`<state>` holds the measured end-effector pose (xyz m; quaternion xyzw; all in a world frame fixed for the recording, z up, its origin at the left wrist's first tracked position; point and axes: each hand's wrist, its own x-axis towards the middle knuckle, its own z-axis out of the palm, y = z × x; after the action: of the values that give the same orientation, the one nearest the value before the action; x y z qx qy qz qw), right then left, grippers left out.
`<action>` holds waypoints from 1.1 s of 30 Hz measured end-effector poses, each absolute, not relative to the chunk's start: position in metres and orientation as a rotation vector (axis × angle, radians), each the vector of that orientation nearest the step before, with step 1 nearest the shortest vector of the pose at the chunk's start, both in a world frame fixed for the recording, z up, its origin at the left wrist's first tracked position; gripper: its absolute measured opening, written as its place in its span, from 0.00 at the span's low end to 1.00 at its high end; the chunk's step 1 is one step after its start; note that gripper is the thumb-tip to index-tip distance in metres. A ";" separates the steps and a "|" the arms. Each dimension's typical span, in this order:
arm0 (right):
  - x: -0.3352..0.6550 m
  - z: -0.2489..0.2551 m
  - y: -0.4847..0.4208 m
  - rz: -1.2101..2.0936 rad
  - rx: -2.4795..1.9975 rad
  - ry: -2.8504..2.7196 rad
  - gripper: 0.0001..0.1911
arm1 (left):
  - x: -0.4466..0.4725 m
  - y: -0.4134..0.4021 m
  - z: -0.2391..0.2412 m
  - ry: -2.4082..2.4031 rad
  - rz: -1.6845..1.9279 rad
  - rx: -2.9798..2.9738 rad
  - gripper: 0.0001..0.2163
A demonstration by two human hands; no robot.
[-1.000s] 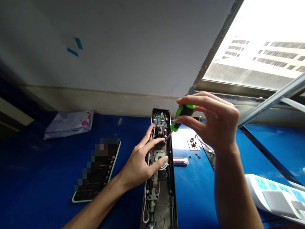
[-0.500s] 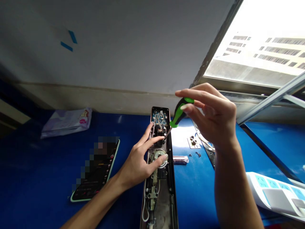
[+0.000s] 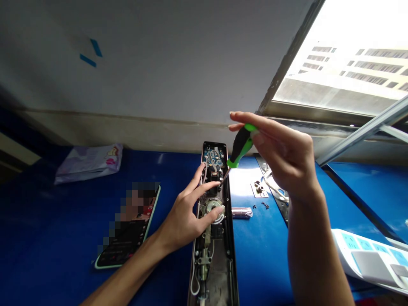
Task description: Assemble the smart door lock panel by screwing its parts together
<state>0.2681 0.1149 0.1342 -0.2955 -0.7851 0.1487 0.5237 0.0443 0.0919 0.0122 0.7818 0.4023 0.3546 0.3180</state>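
Note:
A long, narrow electronic door lock panel [image 3: 231, 255] lies with its inside facing up, showing a blue circuit board [image 3: 218, 157], a round metal disc and white wires. My left hand [image 3: 188, 214] rests over it with fingers spread: the fingertips touch the left rim and a black part, and the thumb lies on the disc. My right hand [image 3: 283, 157] is closed around the green and black handle of a screwdriver [image 3: 241, 144]. The tool is tilted, its shaft reaching down into the panel beside my left index fingertip. Whether the tip sits in a screw is hard to make out.
Right of the panel lie a wrapped purplish strip [image 3: 242, 213], several small black screws [image 3: 265, 205] and a metal plate [image 3: 259, 190]. A white power strip [image 3: 366, 259] stands farther right. On the left are a phone [image 3: 134, 238] and a purple-white packet [image 3: 89, 163].
My right hand has shifted slightly left and its grip on the screwdriver handle has turned, with the fingers now stretched past it. My left hand stays in place. The phone's screen picture differs.

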 end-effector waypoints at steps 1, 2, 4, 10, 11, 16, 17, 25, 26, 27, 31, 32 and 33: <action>0.269 0.134 0.115 0.398 -0.688 -1.881 0.17 | 0.044 0.092 0.012 1.058 0.933 2.057 0.24; 0.269 0.134 0.115 0.404 -0.675 -1.879 0.17 | 0.044 0.092 0.013 1.057 0.934 2.057 0.24; 0.271 0.133 0.116 0.300 -0.683 -1.866 0.15 | 0.044 0.092 0.013 1.058 0.931 2.053 0.23; 0.269 0.132 0.117 0.235 -0.717 -1.864 0.14 | 0.044 0.092 0.012 1.055 0.934 2.053 0.24; 0.269 0.133 0.116 0.329 -0.694 -1.882 0.15 | 0.044 0.092 0.012 1.055 0.932 2.052 0.24; 0.270 0.134 0.114 0.457 -0.617 -1.883 0.16 | 0.045 0.093 0.012 1.065 0.917 2.043 0.24; 0.270 0.134 0.115 0.385 -0.636 -1.868 0.15 | 0.045 0.093 0.012 1.066 0.918 2.043 0.24; 0.272 0.136 0.114 0.486 -0.634 -1.915 0.19 | 0.045 0.092 0.010 1.063 0.931 2.061 0.24; 0.272 0.136 0.112 0.547 -0.619 -1.919 0.20 | 0.045 0.092 0.010 1.069 0.926 2.061 0.24; 0.271 0.137 0.112 0.571 -0.604 -1.915 0.20 | 0.045 0.092 0.010 1.073 0.921 2.061 0.24; 0.268 0.135 0.114 0.318 -0.638 -1.864 0.17 | 0.044 0.093 0.009 1.080 0.919 2.054 0.25; 0.267 0.134 0.115 0.233 -0.655 -1.839 0.16 | 0.044 0.093 0.009 1.078 0.924 2.053 0.25; 0.266 0.133 0.116 0.181 -0.674 -1.822 0.15 | 0.044 0.093 0.009 1.075 0.930 2.052 0.25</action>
<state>0.2665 0.1159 0.1330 -0.2861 -0.7731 0.0770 0.5608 0.0445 0.0928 0.0087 0.7796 0.4084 0.3535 0.3170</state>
